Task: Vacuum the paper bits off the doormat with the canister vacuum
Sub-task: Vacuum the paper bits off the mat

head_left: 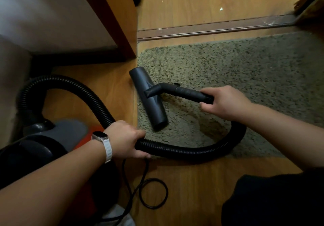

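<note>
A shaggy green doormat lies on the wooden floor below a door threshold. The dark floor nozzle rests on the mat's left edge. My right hand grips the black handle tube that joins the nozzle. My left hand, with a white watch on the wrist, holds the black ribbed hose, which loops across the mat's front. The canister vacuum, grey, black and red, sits at the lower left. I see no paper bits on the mat; two white bits lie on the floor beyond the threshold.
A wooden door frame and wall stand at the upper left beside the mat. The brown threshold strip crosses above the mat. The black power cord coils on the floor in front. My dark-clothed knee is at the lower right.
</note>
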The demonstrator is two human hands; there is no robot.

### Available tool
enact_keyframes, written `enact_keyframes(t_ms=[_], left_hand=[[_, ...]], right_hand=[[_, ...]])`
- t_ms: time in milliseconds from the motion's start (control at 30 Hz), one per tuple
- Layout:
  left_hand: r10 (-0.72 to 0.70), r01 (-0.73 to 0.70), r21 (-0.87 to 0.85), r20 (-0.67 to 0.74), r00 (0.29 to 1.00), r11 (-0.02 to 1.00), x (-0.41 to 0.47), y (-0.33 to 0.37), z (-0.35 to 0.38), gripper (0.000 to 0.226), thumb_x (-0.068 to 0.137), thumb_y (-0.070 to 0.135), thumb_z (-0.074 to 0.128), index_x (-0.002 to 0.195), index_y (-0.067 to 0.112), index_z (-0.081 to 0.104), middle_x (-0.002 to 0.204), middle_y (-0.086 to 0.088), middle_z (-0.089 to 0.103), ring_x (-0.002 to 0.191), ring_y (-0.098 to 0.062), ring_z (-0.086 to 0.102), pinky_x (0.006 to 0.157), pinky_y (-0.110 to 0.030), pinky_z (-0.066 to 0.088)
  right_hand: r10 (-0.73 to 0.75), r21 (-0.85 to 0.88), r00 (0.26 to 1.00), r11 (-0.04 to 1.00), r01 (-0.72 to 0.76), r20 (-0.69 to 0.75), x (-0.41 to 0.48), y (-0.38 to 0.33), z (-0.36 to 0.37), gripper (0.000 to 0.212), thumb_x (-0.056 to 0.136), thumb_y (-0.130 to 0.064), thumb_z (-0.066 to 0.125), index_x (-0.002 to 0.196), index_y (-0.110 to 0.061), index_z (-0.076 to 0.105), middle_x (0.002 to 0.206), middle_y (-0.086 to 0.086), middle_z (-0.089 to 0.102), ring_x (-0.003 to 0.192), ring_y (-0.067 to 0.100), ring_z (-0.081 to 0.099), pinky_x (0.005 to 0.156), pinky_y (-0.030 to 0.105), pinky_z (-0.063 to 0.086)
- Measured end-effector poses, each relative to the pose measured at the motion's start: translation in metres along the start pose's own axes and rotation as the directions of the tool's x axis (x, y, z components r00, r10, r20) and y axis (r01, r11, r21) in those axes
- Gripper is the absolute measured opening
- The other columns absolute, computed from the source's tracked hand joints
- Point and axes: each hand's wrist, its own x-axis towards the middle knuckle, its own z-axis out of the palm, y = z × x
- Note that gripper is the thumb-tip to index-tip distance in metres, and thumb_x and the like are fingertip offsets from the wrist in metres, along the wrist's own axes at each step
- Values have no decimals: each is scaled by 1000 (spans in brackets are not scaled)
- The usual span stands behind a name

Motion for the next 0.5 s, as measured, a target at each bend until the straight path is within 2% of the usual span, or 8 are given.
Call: enact_keyframes(t_ms=[200, 333, 433, 500], left_hand=[[11, -11, 21, -6, 1000, 1000, 3, 0, 1, 72, 70, 92, 23, 77, 27, 53, 64, 7, 60, 59, -18, 60, 65, -33, 50], [-18, 21, 35, -75, 997, 999, 16, -5, -10, 70, 69, 91, 26, 72, 26, 51, 60, 8, 57, 56, -20, 59, 62, -34, 51], [-73, 75, 24, -89, 993, 997, 28, -2, -21, 68, 69, 90, 27, 74, 26, 52, 59, 10, 51, 58, -17, 59, 61, -31, 49], [-118, 119, 0, -103, 988, 993, 37, 3, -28, 68, 68, 89, 31, 78, 26, 56, 60, 12, 49, 60, -16, 60, 59, -29, 46]], right_hand=[[-5, 51, 1000, 999, 6, -18, -21, 14, 0, 38, 86, -47, 66, 123, -40, 62, 83, -4, 69, 74, 18, 62, 65, 31, 51], [192, 221, 979, 960, -171, -73, -26, 37, 1, 35, 86, -44, 68, 120, -38, 65, 80, -4, 66, 70, 17, 61, 65, 29, 45], [328, 289, 931, 917, -274, -158, -32, 65, -6, 39, 87, -42, 69, 124, -30, 67, 92, 3, 68, 88, 26, 64, 78, 31, 47], [386, 313, 907, 893, -323, -165, -40, 84, -13, 40, 87, -42, 69, 125, -29, 67, 93, 2, 67, 89, 28, 66, 82, 32, 50]])
